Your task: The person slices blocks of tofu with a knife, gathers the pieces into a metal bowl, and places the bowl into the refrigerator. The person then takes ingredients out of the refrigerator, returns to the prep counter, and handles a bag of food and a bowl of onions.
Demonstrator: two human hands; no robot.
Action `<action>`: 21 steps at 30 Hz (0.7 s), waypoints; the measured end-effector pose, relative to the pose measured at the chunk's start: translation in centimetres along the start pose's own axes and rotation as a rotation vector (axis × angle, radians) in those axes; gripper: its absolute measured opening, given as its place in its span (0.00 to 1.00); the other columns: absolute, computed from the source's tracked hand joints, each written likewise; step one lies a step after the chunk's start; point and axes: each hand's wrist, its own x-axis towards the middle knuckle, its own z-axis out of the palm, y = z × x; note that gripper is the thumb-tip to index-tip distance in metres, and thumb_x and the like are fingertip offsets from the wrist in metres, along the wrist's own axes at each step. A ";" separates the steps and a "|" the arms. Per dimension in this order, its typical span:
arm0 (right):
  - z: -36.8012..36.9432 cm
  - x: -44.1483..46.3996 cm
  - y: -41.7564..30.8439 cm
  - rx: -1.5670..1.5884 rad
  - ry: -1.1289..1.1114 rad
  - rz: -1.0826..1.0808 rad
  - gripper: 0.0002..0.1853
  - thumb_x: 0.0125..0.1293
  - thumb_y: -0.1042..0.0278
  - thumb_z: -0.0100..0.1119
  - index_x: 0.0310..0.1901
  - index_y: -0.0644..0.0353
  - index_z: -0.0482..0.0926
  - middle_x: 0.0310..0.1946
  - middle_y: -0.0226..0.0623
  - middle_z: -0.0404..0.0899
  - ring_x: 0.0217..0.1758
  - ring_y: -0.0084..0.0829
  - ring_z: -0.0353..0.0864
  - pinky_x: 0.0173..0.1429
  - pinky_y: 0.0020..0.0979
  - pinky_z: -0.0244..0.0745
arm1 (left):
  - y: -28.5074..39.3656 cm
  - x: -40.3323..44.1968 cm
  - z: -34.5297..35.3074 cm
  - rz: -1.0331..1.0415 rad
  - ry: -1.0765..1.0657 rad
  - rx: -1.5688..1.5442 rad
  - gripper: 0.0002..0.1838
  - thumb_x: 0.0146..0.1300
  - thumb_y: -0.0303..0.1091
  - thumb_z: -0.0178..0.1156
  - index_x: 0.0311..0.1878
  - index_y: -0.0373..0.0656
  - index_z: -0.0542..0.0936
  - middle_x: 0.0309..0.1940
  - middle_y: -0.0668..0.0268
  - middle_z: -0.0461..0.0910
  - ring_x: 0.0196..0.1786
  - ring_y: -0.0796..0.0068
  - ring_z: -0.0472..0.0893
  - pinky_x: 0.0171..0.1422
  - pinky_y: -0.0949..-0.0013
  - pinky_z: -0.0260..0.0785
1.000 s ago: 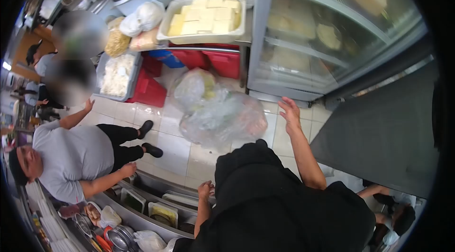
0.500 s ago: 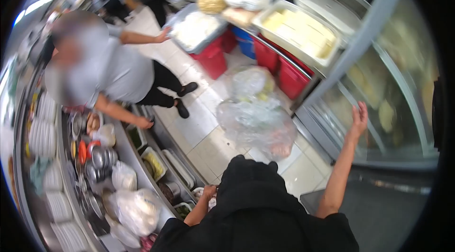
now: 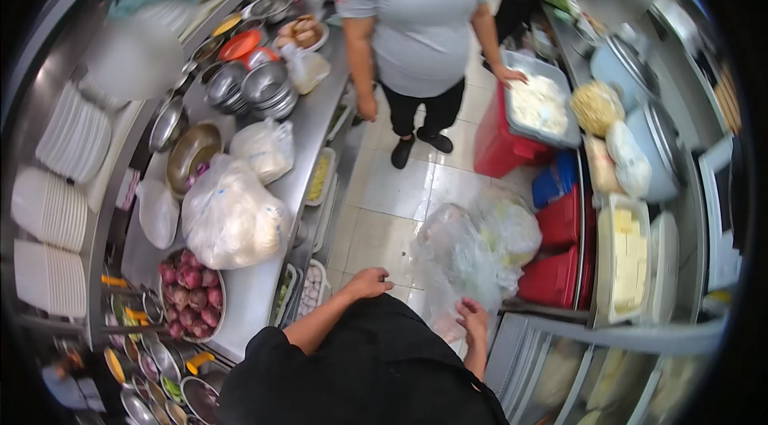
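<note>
My left hand (image 3: 368, 283) is in front of my body, its fingers loosely stretched out and nothing in them. It is near the counter's edge, by a white tub of pale round pieces (image 3: 312, 287) on the lower shelf. My right hand (image 3: 472, 315) hangs open with bent, spread fingers, holding nothing. In the view it lies over the lower edge of the large clear plastic bags (image 3: 460, 257) on the tiled floor; I cannot tell whether it touches them. Pale green produce shows through one bag.
A person in a grey shirt (image 3: 420, 25) stands ahead, one hand on a tub of white food (image 3: 538, 101). The steel counter (image 3: 252, 305) on the left bears red onions (image 3: 190, 293), bagged food and bowls. Red bins (image 3: 552, 281) and a glass-doored fridge (image 3: 600, 377) stand right.
My view has turned left, toward the counter and the person. My right arm has come down from beside the fridge glass to the bags. My left hand has come away from the counter's side.
</note>
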 end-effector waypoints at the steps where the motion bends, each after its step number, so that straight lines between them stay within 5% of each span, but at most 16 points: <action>1: 2.6 -0.6 -2.3 -0.064 -0.063 -0.035 0.24 0.57 0.64 0.71 0.55 0.58 0.77 0.44 0.32 0.80 0.46 0.27 0.78 0.44 0.31 0.73 | 1.2 -0.5 -1.4 0.029 0.014 -0.024 0.28 0.56 0.49 0.61 0.54 0.39 0.80 0.49 0.50 0.81 0.54 0.49 0.79 0.60 0.56 0.70; 5: 10.3 0.3 -8.8 -0.257 -0.256 -0.139 0.25 0.57 0.65 0.71 0.56 0.64 0.76 0.41 0.37 0.81 0.43 0.27 0.78 0.45 0.25 0.71 | 4.4 -2.8 -7.6 0.144 0.150 -0.112 0.27 0.59 0.48 0.61 0.56 0.37 0.78 0.48 0.47 0.81 0.53 0.47 0.79 0.60 0.56 0.70; 11: 19.1 3.6 -16.0 -0.357 -0.390 -0.280 0.24 0.59 0.65 0.70 0.55 0.66 0.76 0.39 0.37 0.81 0.40 0.23 0.76 0.44 0.25 0.69 | 6.5 -10.9 -18.1 0.343 0.810 -0.173 0.20 0.63 0.38 0.61 0.54 0.36 0.78 0.48 0.51 0.81 0.50 0.54 0.81 0.56 0.59 0.72; 14: 23.6 4.2 -18.6 -0.440 -0.509 -0.308 0.23 0.60 0.62 0.69 0.55 0.62 0.77 0.44 0.33 0.80 0.44 0.24 0.77 0.46 0.27 0.71 | 4.8 -15.4 -21.4 0.252 1.091 -0.272 0.17 0.61 0.36 0.64 0.48 0.33 0.80 0.46 0.52 0.81 0.48 0.52 0.81 0.54 0.61 0.73; 16: 26.1 4.1 -20.1 -0.515 -0.598 -0.336 0.23 0.61 0.60 0.68 0.55 0.60 0.77 0.46 0.32 0.80 0.47 0.25 0.77 0.47 0.29 0.73 | 3.3 -18.0 -22.2 0.143 1.353 -0.251 0.15 0.60 0.33 0.66 0.49 0.38 0.81 0.44 0.57 0.82 0.44 0.69 0.82 0.49 0.69 0.72; 21: 32.6 3.5 -21.9 -0.590 -0.855 -0.466 0.21 0.60 0.64 0.68 0.54 0.62 0.77 0.44 0.36 0.81 0.48 0.27 0.78 0.52 0.29 0.72 | -0.3 -22.0 -20.8 -0.408 1.542 -0.319 0.18 0.59 0.36 0.66 0.49 0.35 0.80 0.45 0.54 0.81 0.43 0.59 0.81 0.48 0.62 0.74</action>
